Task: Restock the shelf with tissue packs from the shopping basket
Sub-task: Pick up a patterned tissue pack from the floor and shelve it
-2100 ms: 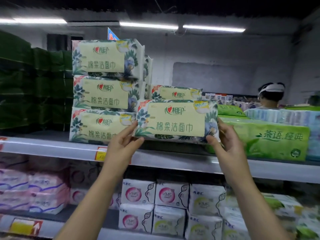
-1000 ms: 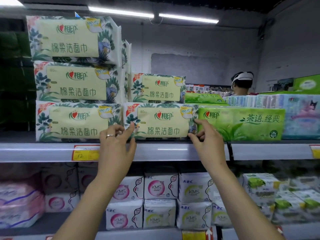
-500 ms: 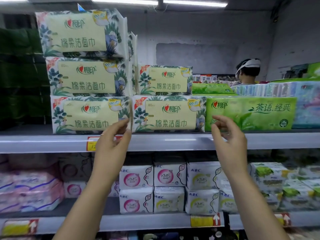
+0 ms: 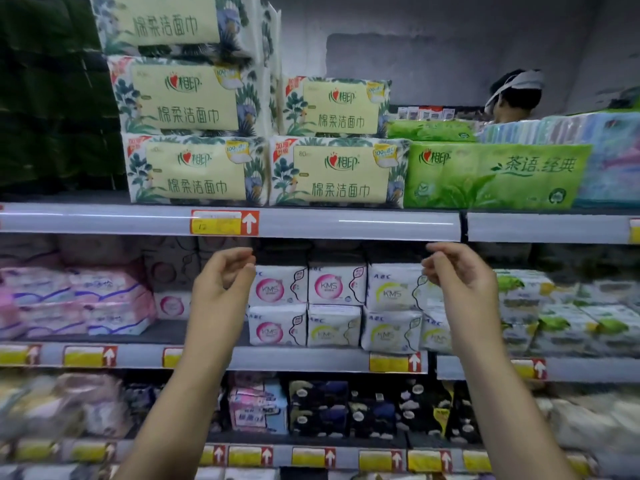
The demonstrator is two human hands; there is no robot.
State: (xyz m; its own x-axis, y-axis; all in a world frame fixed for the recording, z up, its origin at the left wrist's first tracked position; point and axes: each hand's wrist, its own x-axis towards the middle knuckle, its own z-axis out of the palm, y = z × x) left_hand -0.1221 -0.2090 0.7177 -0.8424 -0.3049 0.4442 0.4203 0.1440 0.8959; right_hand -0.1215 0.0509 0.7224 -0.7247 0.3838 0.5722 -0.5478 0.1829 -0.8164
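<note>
A leaf-printed tissue pack (image 4: 337, 173) with a pale yellow label stands on the top shelf (image 4: 381, 225), flush against a like pack (image 4: 195, 171) on its left and a green pack (image 4: 495, 176) on its right. More leaf-printed packs are stacked above and behind. My left hand (image 4: 221, 285) and my right hand (image 4: 460, 278) hang below the shelf edge in front of the second shelf. Both hold nothing, with fingers loosely curled and apart. The shopping basket is out of view.
White KMS packs (image 4: 329, 303) fill the second shelf behind my hands, with pink packs (image 4: 76, 299) to the left. Dark green packs (image 4: 52, 91) are stacked at top left. Another person's head (image 4: 516, 95) shows beyond the shelf at upper right. Lower shelves hold more goods.
I set the leaf-printed pack on the top shelf beside the left one, let go, and both hands dropped below the shelf edge. The view tilted downward.
</note>
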